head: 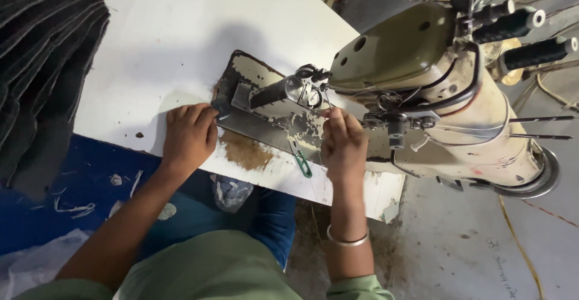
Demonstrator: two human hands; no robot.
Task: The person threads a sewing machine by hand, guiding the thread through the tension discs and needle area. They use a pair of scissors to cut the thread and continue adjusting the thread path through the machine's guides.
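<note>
1. Green sleeves [217, 270] fill the bottom edge, closest to the lens, with blue trousers [271, 215] just beyond them.
2. Right hand [344, 146] is up at the sewing machine [422, 82], fingertips pinched together at the needle area; whatever is in the pinch is too fine to make out, so I cannot tell what it grasps.
3. A silver bangle [347, 239] sits on that right wrist.
4. Left hand [190, 134] lies curled on the tabletop [181, 40], its grip clenched against the corner of the worn metal plate [265, 110] at the machine's base.
5. That plate runs from the left fingers across to the right ones, scuffed and patchy, flat on the tabletop.
6. Between the hands, a green clip [303, 166] hangs at the tabletop's near edge.
7. A brown worn patch [244, 149] shows just right of the left hand.
8. Out wide: the machine's olive head rises at the upper right, with black spindles [534, 49] sticking out of its far side.
9. Dark folded fabric [42, 46] is stacked at the upper left, well apart from both hands.
10. A yellow cord [518, 245] trails over the grey floor at the lower right.
</note>
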